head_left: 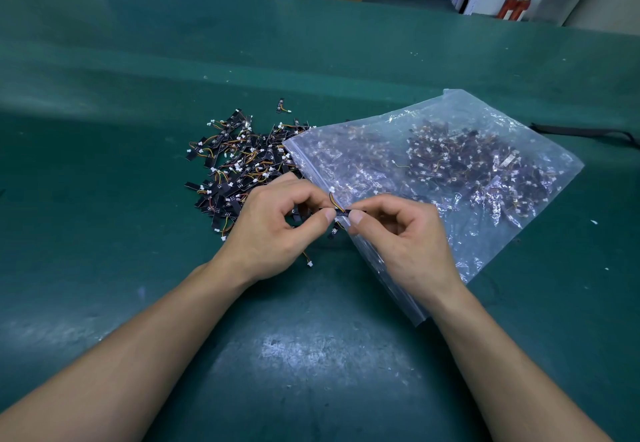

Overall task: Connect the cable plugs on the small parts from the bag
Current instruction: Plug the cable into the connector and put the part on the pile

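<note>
Left grip (273, 233) and right grip (405, 237) are pinching one small part (341, 213) between them, its plug (331, 189) loose, while the pile (239, 164) at ten o'clock and the well-filled bag (554, 171) at two o'clock are probably awaiting connection.

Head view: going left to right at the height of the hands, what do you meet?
Loose pile of small parts → left hand → wired part pinched by both hands → right hand → clear plastic bag.

clear bag (460, 109): flat, part-full | parts pile (239, 164): at its mouth, left | black strip part (341, 213): pinched level, white plug (331, 189) up
</note>
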Demonstrator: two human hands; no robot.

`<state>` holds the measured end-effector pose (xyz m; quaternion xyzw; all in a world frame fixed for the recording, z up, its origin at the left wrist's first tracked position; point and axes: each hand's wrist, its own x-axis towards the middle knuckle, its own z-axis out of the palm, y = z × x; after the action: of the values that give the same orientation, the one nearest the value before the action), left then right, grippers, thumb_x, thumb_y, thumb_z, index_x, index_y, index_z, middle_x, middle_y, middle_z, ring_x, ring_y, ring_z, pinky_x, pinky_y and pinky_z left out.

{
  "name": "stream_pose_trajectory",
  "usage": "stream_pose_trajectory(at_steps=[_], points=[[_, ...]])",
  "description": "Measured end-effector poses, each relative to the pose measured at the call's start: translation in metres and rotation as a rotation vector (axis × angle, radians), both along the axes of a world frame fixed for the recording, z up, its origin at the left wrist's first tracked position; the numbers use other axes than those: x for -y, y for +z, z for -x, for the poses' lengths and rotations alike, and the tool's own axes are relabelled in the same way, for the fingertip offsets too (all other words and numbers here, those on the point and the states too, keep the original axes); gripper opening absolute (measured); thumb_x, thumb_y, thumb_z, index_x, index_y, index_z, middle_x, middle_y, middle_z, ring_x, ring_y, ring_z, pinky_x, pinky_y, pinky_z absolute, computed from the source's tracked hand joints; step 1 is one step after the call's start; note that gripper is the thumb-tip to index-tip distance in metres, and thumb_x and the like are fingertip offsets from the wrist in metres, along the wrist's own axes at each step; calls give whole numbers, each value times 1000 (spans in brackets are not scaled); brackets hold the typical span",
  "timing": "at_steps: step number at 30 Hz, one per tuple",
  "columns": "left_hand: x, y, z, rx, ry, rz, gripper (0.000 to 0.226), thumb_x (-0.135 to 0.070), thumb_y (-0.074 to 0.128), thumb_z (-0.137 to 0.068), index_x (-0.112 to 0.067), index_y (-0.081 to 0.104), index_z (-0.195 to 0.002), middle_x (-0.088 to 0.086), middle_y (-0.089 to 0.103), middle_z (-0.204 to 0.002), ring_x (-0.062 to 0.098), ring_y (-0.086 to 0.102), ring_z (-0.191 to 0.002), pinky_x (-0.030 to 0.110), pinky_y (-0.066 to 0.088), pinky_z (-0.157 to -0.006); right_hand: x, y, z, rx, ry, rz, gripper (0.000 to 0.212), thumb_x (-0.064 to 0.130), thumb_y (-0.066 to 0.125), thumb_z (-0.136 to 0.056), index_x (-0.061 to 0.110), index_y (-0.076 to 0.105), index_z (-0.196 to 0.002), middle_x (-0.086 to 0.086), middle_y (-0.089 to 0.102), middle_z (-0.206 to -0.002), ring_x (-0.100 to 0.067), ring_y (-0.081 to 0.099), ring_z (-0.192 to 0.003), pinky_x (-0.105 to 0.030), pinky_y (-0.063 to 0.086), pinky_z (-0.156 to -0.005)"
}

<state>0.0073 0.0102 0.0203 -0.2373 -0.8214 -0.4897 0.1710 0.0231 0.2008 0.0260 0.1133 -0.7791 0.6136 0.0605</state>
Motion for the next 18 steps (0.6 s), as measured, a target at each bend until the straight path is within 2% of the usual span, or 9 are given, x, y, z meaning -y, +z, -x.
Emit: stream_pose_trajectory(at_steps=[2,4,7,10,12,15,18], points=[[0,-1,0,0,17,-6,11,-21,65,-85,-14,69,-77,-16,62,-75,5,54,-74,15,39,-71,0,1,0,14,-4,21,7,27,70,-85,27,76,-81,0,75,-76,-44,64,-74,-53,52,-69],[0,-1,1,4,24,-3,10,-18,67,-85,-13,69,-77,-16,62,-75,4,53,-73,15,39,-71,1,1,0,12,-2,25,8,26,70,-85,27,76,-79,2,75,-74,-41,64,-71,-50,52,-67],[0,0,0,6,15,2,14,-25,64,-85,-15,68,-77,-17,61,-75,4,54,-74,13,38,-71,0,1,1,-5,10,3,14,20,71,-88,27,75,-76,6,73,-68,-31,58,-61,-37,48,-59],[0,0,0,17,3,1,12,-30,62,-85,-22,67,-78,-20,61,-74,5,55,-75,14,38,-71,-1,0,2,-19,17,-27,22,10,72,-92,23,74,-75,8,70,-64,-5,47,-53,-18,39,-53],[1,0,0,28,0,-2,12,-32,62,-85,-23,68,-79,-18,63,-75,6,55,-75,15,38,-71,-1,0,2,-18,14,-35,23,8,71,-93,22,73,-74,10,68,-62,0,44,-50,-12,36,-53],[1,0,0,34,2,-7,16,-33,62,-84,-19,69,-79,-13,65,-81,6,56,-75,15,38,-71,-1,0,2,-29,15,-43,23,10,71,-93,23,73,-75,9,69,-63,-2,45,-52,-15,37,-53],[0,0,0,38,7,-10,15,-28,64,-85,-16,70,-78,-14,64,-76,6,55,-73,15,39,-70,-1,1,1,-26,3,-38,18,17,72,-92,25,74,-76,8,71,-67,-12,51,-55,-23,43,-54]])
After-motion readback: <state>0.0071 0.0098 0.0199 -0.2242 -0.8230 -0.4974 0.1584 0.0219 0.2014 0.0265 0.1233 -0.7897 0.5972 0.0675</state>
